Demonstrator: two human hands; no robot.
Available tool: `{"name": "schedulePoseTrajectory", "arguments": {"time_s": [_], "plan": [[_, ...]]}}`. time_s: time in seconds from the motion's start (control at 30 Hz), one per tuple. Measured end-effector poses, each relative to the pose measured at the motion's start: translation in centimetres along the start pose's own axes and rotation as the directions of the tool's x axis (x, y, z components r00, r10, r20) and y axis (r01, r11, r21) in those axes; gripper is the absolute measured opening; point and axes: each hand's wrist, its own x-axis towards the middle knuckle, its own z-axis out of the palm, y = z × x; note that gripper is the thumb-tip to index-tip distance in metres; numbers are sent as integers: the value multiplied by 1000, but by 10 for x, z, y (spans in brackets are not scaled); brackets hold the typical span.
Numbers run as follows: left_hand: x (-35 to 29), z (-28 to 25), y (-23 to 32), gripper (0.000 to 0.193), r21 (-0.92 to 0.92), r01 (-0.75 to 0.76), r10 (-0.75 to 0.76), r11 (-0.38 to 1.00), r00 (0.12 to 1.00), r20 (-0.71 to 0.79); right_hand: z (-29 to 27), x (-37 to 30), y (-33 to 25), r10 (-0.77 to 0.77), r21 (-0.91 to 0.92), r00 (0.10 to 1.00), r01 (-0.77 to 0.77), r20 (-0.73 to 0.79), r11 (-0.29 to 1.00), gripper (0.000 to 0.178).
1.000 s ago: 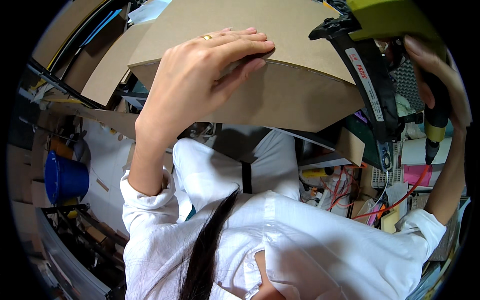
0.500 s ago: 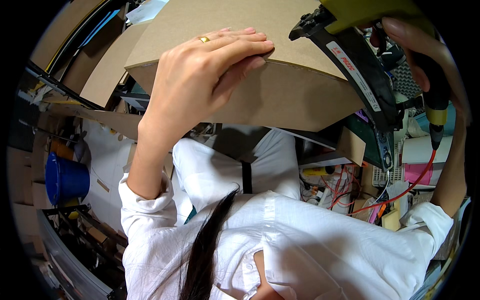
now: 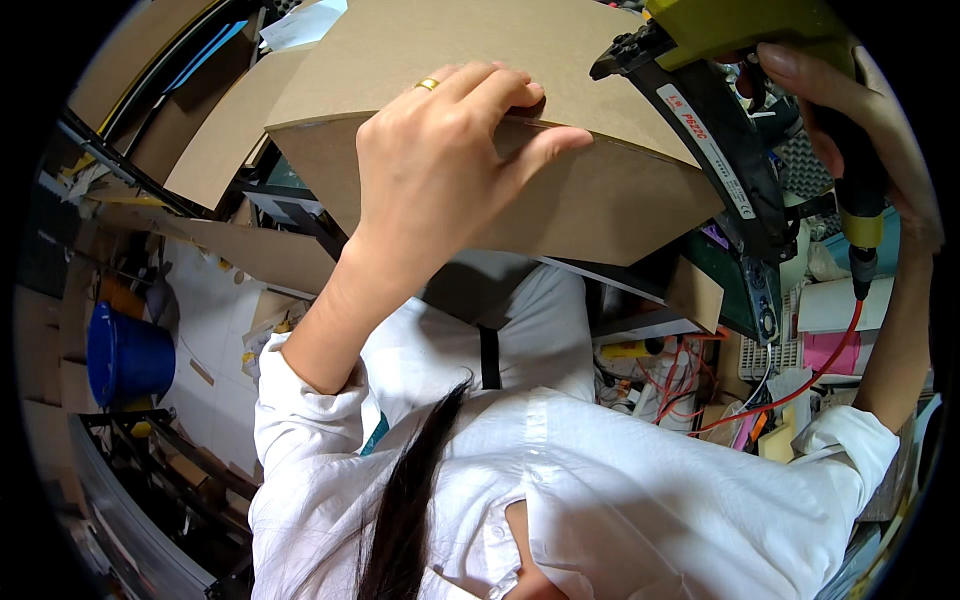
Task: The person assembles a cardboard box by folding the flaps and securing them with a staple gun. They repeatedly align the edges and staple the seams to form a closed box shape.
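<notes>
A brown fibreboard piece has a broad top panel [image 3: 430, 45] and a front panel [image 3: 610, 190] that meet along a curved edge. My left hand [image 3: 430, 160], with a gold ring, lies over this edge. Its fingers bend onto the top panel, and its thumb stretches apart to the right along the edge. At the upper right my right hand [image 3: 850, 100] is wrapped round the dark handle of an olive-green and black pneumatic nail gun [image 3: 700, 140]. The gun's nose hangs over the right part of the top panel; whether it touches is unclear.
A red air hose [image 3: 840, 345] runs from the gun's handle down toward tangled cables at the right. On the floor at left stands a blue bucket [image 3: 130, 350]. More brown board [image 3: 235, 130] lies at the upper left. A black metal frame [image 3: 170, 450] is at the lower left.
My left hand has shifted right along the board's edge; its fingers are more bent and its thumb has spread away. The nail gun stays nearly in place. The view has moved slightly.
</notes>
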Motion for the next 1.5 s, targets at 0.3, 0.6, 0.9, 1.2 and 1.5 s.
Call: {"name": "schedulePoseTrajectory", "arguments": {"time_s": [0.3,0.6,0.9,1.2,1.5], "plan": [[8,-25,-25,28,-163,-152,191,975,946,261,1,3,-22,-5,39,997,3,70,999,67],[5,-19,-25,27,-253,-74,126,965,972,197,8,10,-55,-15,73,988,3,156,997,63],[1,-16,-24,25,-274,-67,107,959,985,132,10,17,-73,-5,86,978,-13,208,996,59],[0,-13,-26,23,-253,-117,137,960,989,63,10,19,-85,1,96,971,-25,237,995,55],[-3,-8,-25,21,-215,-154,159,964,987,4,10,19,-92,10,100,967,-36,253,994,52]]}}
